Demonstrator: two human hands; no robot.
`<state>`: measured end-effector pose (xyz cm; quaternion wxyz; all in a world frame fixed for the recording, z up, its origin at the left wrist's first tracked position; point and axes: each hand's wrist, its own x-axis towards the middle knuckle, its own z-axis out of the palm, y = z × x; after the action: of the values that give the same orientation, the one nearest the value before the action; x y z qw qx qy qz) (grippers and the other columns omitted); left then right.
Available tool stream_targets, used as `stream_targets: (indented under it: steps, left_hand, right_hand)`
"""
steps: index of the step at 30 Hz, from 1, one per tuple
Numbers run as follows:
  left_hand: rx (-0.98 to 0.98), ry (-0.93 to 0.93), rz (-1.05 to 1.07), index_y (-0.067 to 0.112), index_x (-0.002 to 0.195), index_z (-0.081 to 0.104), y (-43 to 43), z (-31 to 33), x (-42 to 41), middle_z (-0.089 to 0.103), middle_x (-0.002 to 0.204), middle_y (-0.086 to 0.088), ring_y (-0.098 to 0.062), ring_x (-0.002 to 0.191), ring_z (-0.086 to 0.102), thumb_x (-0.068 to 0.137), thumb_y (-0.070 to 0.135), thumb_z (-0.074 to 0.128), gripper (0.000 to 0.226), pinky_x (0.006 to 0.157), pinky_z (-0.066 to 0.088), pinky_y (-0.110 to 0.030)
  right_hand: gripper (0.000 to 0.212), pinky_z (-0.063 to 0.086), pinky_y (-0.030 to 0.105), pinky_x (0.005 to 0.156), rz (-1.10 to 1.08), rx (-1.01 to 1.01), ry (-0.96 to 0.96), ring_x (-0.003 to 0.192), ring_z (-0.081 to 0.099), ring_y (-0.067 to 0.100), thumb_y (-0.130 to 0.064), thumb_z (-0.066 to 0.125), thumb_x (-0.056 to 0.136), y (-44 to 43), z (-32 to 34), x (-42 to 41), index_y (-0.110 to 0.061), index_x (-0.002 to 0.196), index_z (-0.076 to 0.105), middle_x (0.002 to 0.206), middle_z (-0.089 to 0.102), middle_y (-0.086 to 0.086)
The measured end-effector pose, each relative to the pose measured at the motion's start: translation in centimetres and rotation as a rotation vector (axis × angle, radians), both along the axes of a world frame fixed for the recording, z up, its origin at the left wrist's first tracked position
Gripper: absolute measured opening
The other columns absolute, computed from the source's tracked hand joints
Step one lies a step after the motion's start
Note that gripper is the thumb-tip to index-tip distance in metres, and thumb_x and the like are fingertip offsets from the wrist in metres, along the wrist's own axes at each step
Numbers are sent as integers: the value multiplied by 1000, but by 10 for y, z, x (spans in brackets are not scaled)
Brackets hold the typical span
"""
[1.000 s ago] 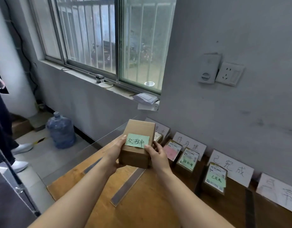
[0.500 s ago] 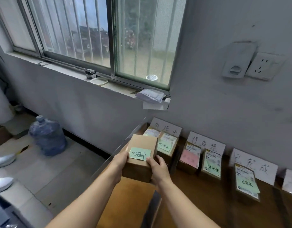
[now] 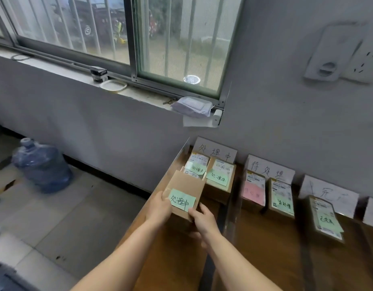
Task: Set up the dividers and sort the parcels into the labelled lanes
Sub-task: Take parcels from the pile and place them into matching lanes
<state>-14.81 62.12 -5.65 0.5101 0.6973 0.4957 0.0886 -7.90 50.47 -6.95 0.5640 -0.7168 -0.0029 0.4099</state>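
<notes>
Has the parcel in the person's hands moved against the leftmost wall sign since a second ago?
Yes. The held parcel covered part of the leftmost sign then; now it is lower, below the sign, before that lane's two parcels.

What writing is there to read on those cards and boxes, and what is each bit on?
"处理中": first wall card; green note on the held box; notes on the two boxes behind it.
"待处理": second wall card; note on the box below it.
"完": third wall card, the rest unclear.
Too blurred: pink note, printed shipping labels.
</notes>
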Motion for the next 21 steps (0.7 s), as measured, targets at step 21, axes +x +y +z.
stream_targets:
  steps: [21]
  left_hand:
    - [643,372,-317,14,152,23,-19,-23,2,27,152,-5,-23,139,26,98,24,52,62,113,31,-34]
  right_hand:
    - [62,54,47,97,42,-162,-288,125,55,24,-23,66,93,12,-28,6,-27,149,39,140,56,2]
